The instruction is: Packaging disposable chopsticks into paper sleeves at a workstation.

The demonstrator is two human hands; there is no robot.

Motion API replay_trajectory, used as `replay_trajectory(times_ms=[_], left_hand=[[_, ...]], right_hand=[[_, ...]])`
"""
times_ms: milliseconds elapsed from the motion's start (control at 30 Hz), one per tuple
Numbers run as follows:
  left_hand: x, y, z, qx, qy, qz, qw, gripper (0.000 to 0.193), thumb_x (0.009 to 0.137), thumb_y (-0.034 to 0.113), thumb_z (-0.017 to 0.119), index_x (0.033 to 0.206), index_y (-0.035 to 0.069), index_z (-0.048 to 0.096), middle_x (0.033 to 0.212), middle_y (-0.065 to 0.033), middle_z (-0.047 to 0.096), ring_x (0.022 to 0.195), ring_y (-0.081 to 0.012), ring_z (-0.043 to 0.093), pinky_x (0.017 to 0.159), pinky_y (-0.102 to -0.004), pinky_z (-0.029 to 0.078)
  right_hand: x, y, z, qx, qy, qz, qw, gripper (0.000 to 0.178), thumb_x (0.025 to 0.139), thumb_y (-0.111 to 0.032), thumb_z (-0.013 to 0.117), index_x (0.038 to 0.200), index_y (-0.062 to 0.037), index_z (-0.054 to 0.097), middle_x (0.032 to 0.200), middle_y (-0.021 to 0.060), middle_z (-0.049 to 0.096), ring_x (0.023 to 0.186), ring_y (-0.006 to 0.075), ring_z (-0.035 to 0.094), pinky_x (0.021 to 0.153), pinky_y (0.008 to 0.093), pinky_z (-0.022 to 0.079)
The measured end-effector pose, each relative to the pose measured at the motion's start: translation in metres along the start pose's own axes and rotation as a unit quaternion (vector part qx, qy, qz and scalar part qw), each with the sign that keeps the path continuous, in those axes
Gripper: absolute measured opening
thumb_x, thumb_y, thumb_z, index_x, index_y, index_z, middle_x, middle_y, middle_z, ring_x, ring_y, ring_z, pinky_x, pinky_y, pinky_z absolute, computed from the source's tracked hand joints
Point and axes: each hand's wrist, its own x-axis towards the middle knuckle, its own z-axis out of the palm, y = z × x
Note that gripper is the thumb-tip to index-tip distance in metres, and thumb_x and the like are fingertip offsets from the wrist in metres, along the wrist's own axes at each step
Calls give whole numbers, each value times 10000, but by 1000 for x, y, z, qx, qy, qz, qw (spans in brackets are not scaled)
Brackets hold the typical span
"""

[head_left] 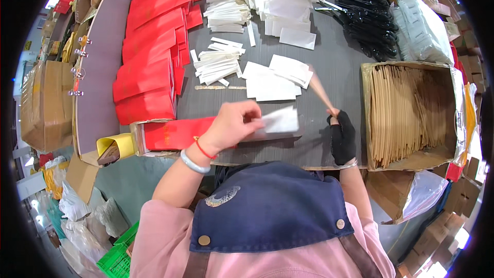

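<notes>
My left hand point(234, 123), bare with a red cord and a pale bangle at the wrist, pinches a white slip point(282, 120) between thumb and finger. The slip is smeared by motion, so I cannot tell whether it is paper or a thin sleeve. Below that hand a red packet point(180, 133) lies along the table's near edge, partly covered by the hand. In a black fingerless glove, my right hand point(342, 136) grips a slim tan wooden stick point(320, 90), blurred and slanting up to the left. Its upper end is close to a loose pile of white slips point(272, 80).
Overlapping red packets point(146, 67) line the table's left side. White strips point(218, 64) and more white slips point(288, 10) lie farther back. Black glossy pieces point(363, 13) are heaped back right, beside clear plastic packs point(422, 28). A cardboard box point(366, 118) of slim tan pieces stands at right.
</notes>
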Motion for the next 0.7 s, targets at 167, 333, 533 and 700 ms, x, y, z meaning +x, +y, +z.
replay_trajectory(times_ms=[167, 333, 533, 700], left_hand=[[-24, -19, 5, 384, 120, 192, 895, 323, 605, 158, 844, 891, 112, 701, 946, -48, 602, 899, -275, 538, 818, -400, 440], [-60, -20, -17, 444, 134, 161, 871, 616, 591, 203, 866, 1154, 84, 646, 1153, -73, 591, 1105, -317, 501, 958, -427, 412], [-45, -28, 6, 410, 111, 171, 889, 735, 561, 227, 882, 1221, 65, 602, 1247, -78, 548, 1185, -325, 461, 1015, -462, 372], [-43, -25, 12, 433, 108, 177, 877, 778, 564, 183, 868, 1266, 52, 559, 1227, -79, 548, 1146, -312, 478, 975, -446, 393]], right_hand=[[10, -24, -3, -153, -163, -49, 973, 219, 951, -123, 574, 1138, -101, 686, 806, 80, 570, 704, 195, 570, 674, 308, 469], [11, -35, -9, -410, -284, -56, 865, 232, 904, -140, 638, 1127, -113, 694, 850, 126, 602, 731, 284, 595, 708, 354, 495], [22, -26, 40, -262, -229, -247, 904, 222, 870, -166, 680, 1087, -136, 718, 873, 112, 630, 733, 288, 606, 677, 396, 500], [12, 3, 39, -156, -127, -81, 976, 95, 841, -96, 703, 927, -59, 718, 908, 95, 654, 803, 231, 657, 724, 356, 540]])
